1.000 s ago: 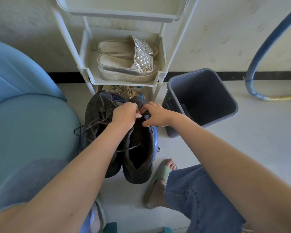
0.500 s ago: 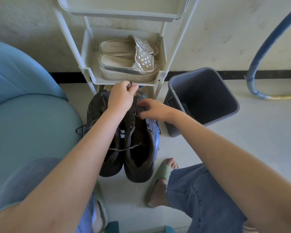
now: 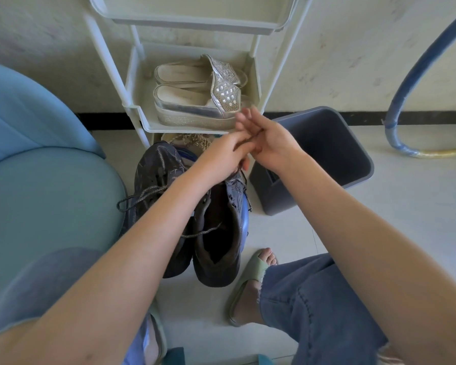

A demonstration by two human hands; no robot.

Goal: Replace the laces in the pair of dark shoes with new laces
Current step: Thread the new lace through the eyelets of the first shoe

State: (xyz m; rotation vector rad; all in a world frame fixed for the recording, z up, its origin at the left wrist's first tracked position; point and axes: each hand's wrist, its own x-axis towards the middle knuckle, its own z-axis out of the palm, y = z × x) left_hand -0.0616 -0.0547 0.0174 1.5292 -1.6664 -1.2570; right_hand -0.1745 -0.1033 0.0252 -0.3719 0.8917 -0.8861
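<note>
Two dark worn shoes stand side by side on the floor, the left shoe point(image 3: 157, 172) and the right shoe point(image 3: 219, 238). A grey old lace point(image 3: 142, 196) hangs loose from the left shoe, and a lace end point(image 3: 202, 233) lies across the right shoe's opening. My left hand point(image 3: 221, 154) and my right hand point(image 3: 271, 142) meet above the right shoe's toe. A thin dark lace point(image 3: 249, 138) runs between them. My left hand pinches it. My right hand's upper fingers point up, blurred, its lower fingers curl at the lace.
A white rack point(image 3: 140, 119) stands just behind the shoes with silver sandals point(image 3: 195, 101) on its shelf. A grey bin point(image 3: 358, 154) is to the right, a blue seat point(image 3: 50, 193) to the left. My foot in a green slide point(image 3: 248, 283) is beside the right shoe.
Both hands have lifted off the right shoe and moved up and right, toward the bin. My right hand's fingers have spread upward.
</note>
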